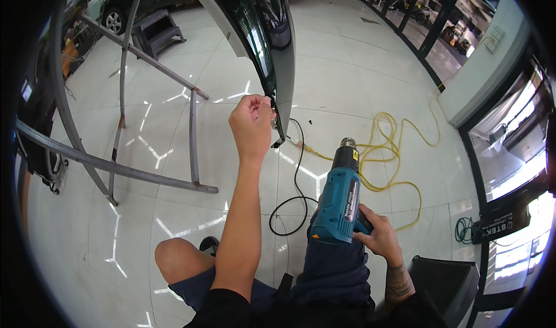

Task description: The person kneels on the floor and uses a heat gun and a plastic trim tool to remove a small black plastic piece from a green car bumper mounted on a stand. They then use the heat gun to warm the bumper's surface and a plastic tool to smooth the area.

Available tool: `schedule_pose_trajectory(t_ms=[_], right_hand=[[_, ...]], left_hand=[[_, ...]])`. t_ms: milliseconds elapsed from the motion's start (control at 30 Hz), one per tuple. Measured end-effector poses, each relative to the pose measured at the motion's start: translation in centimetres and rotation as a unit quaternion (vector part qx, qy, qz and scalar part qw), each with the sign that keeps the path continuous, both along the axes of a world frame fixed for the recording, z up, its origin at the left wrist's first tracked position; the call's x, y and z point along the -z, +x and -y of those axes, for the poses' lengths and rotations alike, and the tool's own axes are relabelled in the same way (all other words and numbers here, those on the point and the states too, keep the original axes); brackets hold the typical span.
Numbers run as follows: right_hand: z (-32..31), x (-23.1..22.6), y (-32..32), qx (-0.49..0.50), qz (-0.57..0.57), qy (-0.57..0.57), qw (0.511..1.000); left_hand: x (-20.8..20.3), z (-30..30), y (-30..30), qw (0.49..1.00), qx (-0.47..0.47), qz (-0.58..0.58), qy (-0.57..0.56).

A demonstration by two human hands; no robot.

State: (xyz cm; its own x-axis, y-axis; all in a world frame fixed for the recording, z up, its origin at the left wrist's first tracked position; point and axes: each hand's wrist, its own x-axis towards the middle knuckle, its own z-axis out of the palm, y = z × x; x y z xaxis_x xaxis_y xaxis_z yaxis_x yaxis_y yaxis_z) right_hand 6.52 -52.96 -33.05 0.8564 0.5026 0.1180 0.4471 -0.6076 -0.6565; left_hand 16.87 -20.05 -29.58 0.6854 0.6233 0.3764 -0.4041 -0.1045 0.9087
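Note:
A teal heat gun [337, 198] with a dark metal-tipped nozzle is gripped by its handle in my right hand [379, 233]. Its nozzle points away from me, up along the floor, to the right of a glossy dark car body panel [263, 44]. My left hand [253, 116] is raised at the panel's near, narrow end, its fingers closed in a pinch against the edge. Whatever lies between those fingertips is hidden. A black cord [298, 183] loops on the floor beside the heat gun.
A grey metal frame stand [121, 166] spreads across the left. A yellow extension cord [399, 183] lies coiled on the tiled floor to the right. A dark step stool [157, 33] is at the far left, and a black chair-like object [446, 281] sits at the lower right.

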Motion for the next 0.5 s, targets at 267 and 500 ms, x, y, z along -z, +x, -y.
schedule_pose_trajectory(t_ms=[267,500], right_hand=[[-0.9,-0.8,0.3,-0.035,0.012,-0.009,0.999],[-3.9,-1.1,0.0,-0.142,0.097,-0.009,0.985]], left_hand=[[-0.7,-0.6,-0.4,0.988,0.128,-0.002,-0.088],[-0.6,-1.9,-1.1,0.982,0.148,-0.021,-0.120]])
